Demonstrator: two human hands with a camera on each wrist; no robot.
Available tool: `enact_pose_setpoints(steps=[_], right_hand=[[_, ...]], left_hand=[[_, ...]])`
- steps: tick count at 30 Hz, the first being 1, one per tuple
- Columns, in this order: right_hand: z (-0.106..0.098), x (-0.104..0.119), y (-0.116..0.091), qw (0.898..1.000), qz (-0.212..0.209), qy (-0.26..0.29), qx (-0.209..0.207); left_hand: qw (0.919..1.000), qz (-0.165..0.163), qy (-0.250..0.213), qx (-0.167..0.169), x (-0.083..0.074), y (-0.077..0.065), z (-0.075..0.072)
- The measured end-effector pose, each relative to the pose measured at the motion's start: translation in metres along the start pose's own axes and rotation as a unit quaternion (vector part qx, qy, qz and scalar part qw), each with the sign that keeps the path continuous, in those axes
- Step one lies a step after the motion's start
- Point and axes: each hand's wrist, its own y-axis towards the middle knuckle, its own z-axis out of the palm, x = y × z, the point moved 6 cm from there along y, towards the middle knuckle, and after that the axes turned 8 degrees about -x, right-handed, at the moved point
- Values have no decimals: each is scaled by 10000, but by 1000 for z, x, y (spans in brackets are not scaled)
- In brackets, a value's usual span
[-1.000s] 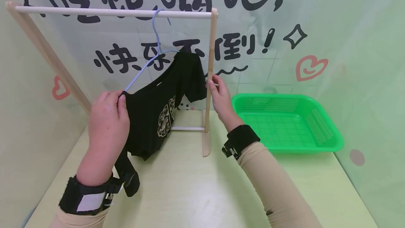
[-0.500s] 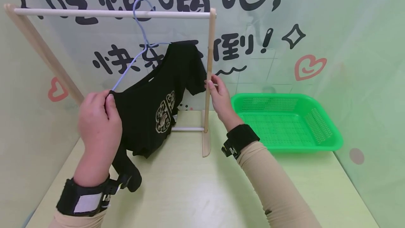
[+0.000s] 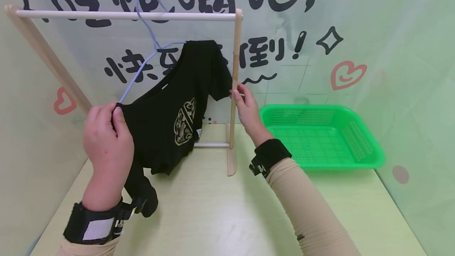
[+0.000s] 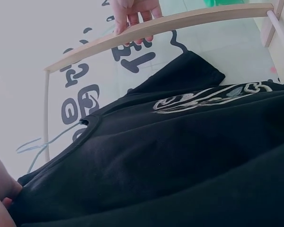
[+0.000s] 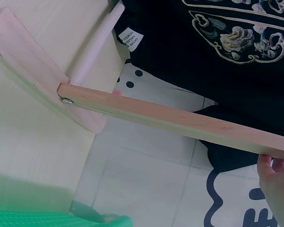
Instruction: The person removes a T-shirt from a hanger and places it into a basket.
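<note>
My left hand (image 3: 108, 141) pinches a black T-shirt (image 3: 153, 121) and the hanger inside it at one shoulder. The shirt slants, its far shoulder higher, with a pale printed emblem on the front. The light-blue hanger's (image 3: 139, 70) hook loops above the white top rail (image 3: 106, 14) of a small garment rack, crossing it in the head view. My right hand (image 3: 248, 110) grips the rack's wooden right post (image 3: 236, 62), thumb on the near side and fingers behind. In the right wrist view the post (image 5: 161, 113) passes in front of the shirt. One sleeve hangs below my left hand.
A green plastic basket (image 3: 321, 167) stands on the table (image 3: 220, 216), right of the rack. The rack's wooden foot (image 3: 232, 163) and lower white bar (image 3: 213, 144) sit at table height. A printed curtain (image 3: 401, 50) closes off the back and sides.
The left hand has moved left, carrying the shirt and hanger along. The hanger's hook has shifted left and risen above the rail. The right hand has stayed on the post.
</note>
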Motion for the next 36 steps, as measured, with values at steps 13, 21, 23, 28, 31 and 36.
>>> enact_pose_setpoints(steps=[13,21,23,28,31,36], right_hand=[[0,-1,2,10000,-11,-21,-59],[2,1,4,9999,-45,-23,-105],[2,2,4,9999,-38,-13,-113],[3,2,4,9999,-13,-8,-156],[4,1,4,9998,35,-10,-201],[1,2,0,9985,269,-132,-450]], left_hand=[[9995,201,-232,-54,12,-8,-10],[9988,419,-244,64,24,-15,-12],[9987,429,-257,119,26,-17,-13],[9981,483,-310,207,31,-22,-14],[9979,516,-331,222,34,-24,-16],[9979,501,-297,277,36,-28,-16]])
